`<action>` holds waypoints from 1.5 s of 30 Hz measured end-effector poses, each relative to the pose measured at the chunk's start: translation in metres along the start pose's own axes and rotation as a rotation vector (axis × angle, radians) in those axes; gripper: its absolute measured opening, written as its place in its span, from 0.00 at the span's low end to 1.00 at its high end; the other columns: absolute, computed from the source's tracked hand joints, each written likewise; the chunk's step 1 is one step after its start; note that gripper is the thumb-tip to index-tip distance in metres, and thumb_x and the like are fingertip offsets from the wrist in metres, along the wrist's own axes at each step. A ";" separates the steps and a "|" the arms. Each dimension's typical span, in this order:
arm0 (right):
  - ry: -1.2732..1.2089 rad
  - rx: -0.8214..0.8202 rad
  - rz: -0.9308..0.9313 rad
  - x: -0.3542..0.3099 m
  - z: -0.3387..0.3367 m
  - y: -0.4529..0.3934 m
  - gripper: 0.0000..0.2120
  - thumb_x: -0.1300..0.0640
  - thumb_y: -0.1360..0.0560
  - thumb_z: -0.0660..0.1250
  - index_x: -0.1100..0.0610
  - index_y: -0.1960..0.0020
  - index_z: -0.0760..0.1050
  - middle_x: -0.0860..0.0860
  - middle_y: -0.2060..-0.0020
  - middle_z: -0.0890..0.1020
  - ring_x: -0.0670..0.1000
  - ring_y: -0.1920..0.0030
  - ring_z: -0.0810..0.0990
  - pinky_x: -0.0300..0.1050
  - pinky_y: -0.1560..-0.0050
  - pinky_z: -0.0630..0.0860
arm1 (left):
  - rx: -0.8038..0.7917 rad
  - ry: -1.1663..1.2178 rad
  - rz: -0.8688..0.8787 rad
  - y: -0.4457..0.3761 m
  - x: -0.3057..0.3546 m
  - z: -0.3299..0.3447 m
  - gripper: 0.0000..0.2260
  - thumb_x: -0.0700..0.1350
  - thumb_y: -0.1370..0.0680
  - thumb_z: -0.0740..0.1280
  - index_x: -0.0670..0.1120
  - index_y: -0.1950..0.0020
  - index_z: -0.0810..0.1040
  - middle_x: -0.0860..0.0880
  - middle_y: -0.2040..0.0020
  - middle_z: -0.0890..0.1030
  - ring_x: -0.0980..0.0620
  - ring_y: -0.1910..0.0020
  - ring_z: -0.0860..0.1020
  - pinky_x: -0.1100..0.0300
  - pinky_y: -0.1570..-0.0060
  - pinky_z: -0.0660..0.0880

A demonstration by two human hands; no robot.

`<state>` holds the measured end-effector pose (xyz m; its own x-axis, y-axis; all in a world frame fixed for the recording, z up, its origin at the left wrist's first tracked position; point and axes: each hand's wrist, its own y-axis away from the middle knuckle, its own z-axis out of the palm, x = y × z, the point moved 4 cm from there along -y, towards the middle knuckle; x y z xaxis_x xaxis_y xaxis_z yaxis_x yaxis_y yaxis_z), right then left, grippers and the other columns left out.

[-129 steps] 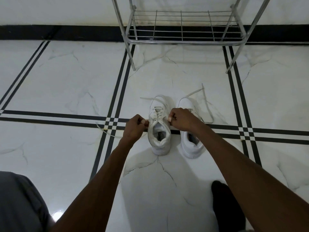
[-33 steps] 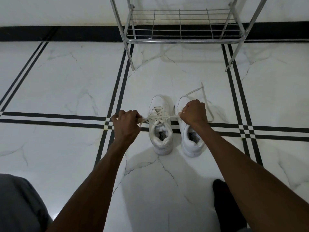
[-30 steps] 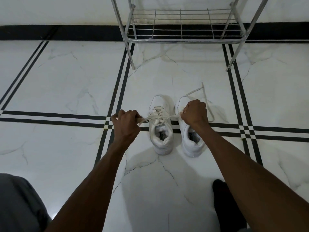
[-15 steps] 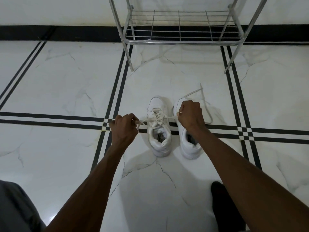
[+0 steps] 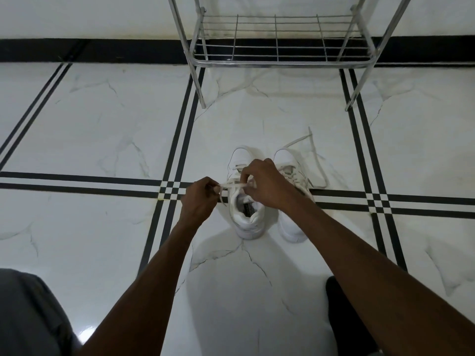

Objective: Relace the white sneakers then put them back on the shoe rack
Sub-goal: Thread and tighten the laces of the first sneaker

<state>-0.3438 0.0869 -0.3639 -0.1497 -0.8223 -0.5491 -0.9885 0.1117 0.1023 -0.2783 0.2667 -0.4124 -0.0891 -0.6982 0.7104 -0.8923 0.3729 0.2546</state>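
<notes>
Two white sneakers stand side by side on the floor, toes pointing away from me. Over the left sneaker [image 5: 247,222] a white lace [image 5: 232,185] runs taut between my hands. My left hand [image 5: 201,199] pinches one end just left of the shoe. My right hand [image 5: 264,186] hovers over the tongue, fingers closed on the other end. It partly hides the right sneaker [image 5: 290,227], whose loose lace [image 5: 314,155] trails out on the tiles. The metal shoe rack [image 5: 280,61] stands beyond the shoes against the wall.
The floor is white marble tile [image 5: 108,129] with black double stripes. A black skirting band [image 5: 90,51] runs along the wall. My grey-clad knee [image 5: 28,314] sits at the bottom left, and a dark foot [image 5: 344,312] at the bottom right.
My right hand has moved left from above the right sneaker to over the left sneaker's tongue. The hands are now closer together and the lace span between them is shorter.
</notes>
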 end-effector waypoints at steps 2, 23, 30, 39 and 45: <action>-0.238 0.067 0.166 0.009 -0.015 -0.003 0.04 0.58 0.29 0.74 0.58 0.55 0.82 0.52 0.55 0.84 0.51 0.54 0.81 0.38 0.53 0.74 | 0.017 0.030 -0.012 0.000 -0.001 -0.003 0.06 0.45 0.24 0.67 0.48 0.50 0.83 0.51 0.56 0.86 0.49 0.54 0.84 0.41 0.48 0.82; -0.024 -0.073 0.012 0.043 0.002 -0.005 0.13 0.59 0.28 0.63 0.52 0.64 0.85 0.53 0.71 0.79 0.53 0.66 0.75 0.42 0.62 0.68 | 0.086 -0.611 0.243 -0.005 0.025 0.008 0.09 0.45 0.18 0.67 0.51 0.49 0.87 0.51 0.55 0.87 0.45 0.43 0.80 0.33 0.24 0.54; 0.365 -0.043 0.011 0.040 0.005 -0.005 0.10 0.64 0.29 0.68 0.57 0.50 0.84 0.55 0.55 0.83 0.56 0.50 0.75 0.45 0.58 0.63 | 0.133 -0.761 0.302 0.005 0.036 0.004 0.05 0.41 0.25 0.71 0.49 0.57 0.86 0.51 0.64 0.84 0.44 0.45 0.79 0.30 0.24 0.52; 0.460 -0.016 0.025 0.030 0.007 -0.004 0.20 0.66 0.32 0.72 0.55 0.73 0.65 0.58 0.66 0.82 0.61 0.56 0.79 0.52 0.54 0.74 | 0.179 -0.745 0.297 0.002 0.024 0.005 0.07 0.41 0.26 0.73 0.52 0.54 0.88 0.52 0.64 0.85 0.45 0.47 0.80 0.33 0.28 0.59; 0.366 -0.127 0.112 0.025 0.004 -0.008 0.07 0.64 0.27 0.65 0.56 0.62 0.72 0.56 0.55 0.83 0.59 0.51 0.81 0.48 0.48 0.68 | 0.176 -0.407 0.218 -0.005 0.020 0.000 0.09 0.40 0.21 0.69 0.47 0.54 0.88 0.47 0.61 0.87 0.46 0.54 0.83 0.42 0.42 0.78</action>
<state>-0.3400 0.0679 -0.3813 -0.2158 -0.9559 -0.1992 -0.9525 0.1611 0.2586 -0.2754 0.2505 -0.3997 -0.4164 -0.8104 0.4122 -0.8917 0.4525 -0.0110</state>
